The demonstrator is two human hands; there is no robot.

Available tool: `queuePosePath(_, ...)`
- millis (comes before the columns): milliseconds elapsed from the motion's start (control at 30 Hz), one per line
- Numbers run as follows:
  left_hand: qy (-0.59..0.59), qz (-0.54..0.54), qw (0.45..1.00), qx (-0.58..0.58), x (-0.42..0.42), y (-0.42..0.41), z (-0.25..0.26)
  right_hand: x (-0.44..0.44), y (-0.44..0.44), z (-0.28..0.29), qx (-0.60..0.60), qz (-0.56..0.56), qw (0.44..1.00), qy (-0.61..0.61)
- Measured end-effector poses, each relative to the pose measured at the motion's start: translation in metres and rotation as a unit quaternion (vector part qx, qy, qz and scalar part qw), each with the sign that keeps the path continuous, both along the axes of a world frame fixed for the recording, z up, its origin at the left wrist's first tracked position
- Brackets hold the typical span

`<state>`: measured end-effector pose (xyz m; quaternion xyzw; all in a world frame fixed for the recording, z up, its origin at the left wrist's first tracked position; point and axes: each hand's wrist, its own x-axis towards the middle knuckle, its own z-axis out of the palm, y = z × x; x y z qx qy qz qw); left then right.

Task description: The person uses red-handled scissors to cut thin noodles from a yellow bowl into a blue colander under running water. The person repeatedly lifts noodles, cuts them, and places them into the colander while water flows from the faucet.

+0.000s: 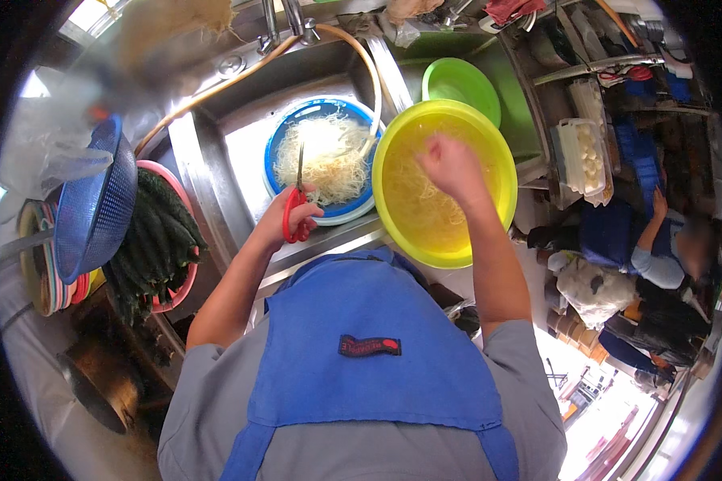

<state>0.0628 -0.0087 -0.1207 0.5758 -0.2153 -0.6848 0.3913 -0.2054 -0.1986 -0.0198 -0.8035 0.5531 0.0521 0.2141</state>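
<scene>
Red-handled scissors (291,217) are in my left hand (281,219), their blades pointing away from me, over the near edge of a blue basin (272,180). Pale, thin, tangled strands (337,174), which look like sprouts or noodles, fill that basin, and a hose end lies against them. My right hand (451,165), blurred and with curled fingers, is above a yellow basin (385,204) of yellowish water with more thin strands (439,195) in it. Whether those fingers hold anything cannot be told.
A steel sink (240,108) holds the blue basin; a green bowl (463,87) stands in the neighbouring green-looking sink. At left, a blue colander (90,204) is beside dark green cucumber-like vegetables (156,234) in a pink basin (177,180). Another person (662,246) is at far right.
</scene>
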Motion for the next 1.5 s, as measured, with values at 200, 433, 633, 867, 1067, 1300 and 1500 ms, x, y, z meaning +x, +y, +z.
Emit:
queuePosePath(200, 0.007, -0.001, 0.999, 0.037, 0.001, 0.005, -0.002, -0.061, 0.042, -0.102, -0.005, -0.037, 0.993, 0.108)
queuePosePath(433, 0.008, -0.018, 1.0, 0.01, -0.009, -0.004, -0.005, -0.106, 0.022, -0.064, 0.067, -0.176, 0.961, -0.204)
queuePosePath(633, 0.023, -0.039, 0.999, 0.002, -0.017, -0.012, 0.004, -0.097, 0.014, 0.012, 0.176, -0.255, 0.822, -0.478)
queuePosePath(867, 0.029, -0.075, 0.997, -0.021, -0.021, -0.005, 0.006, -0.064, 0.011, 0.032, 0.293, -0.279, 0.666, -0.627)
queuePosePath(1067, -0.103, -0.139, 0.966, -0.191, -0.015, 0.001, 0.017, -0.018, 0.009, 0.013, 0.354, -0.201, 0.678, -0.612)
queuePosePath(1300, -0.147, -0.17, 0.952, -0.209, -0.005, -0.005, 0.057, 0.043, 0.009, 0.002, 0.406, -0.144, 0.7, -0.569)
queuePosePath(1500, -0.302, -0.171, 0.915, -0.207, 0.001, -0.003, 0.068, 0.071, 0.011, -0.028, 0.391, -0.064, 0.748, -0.532)
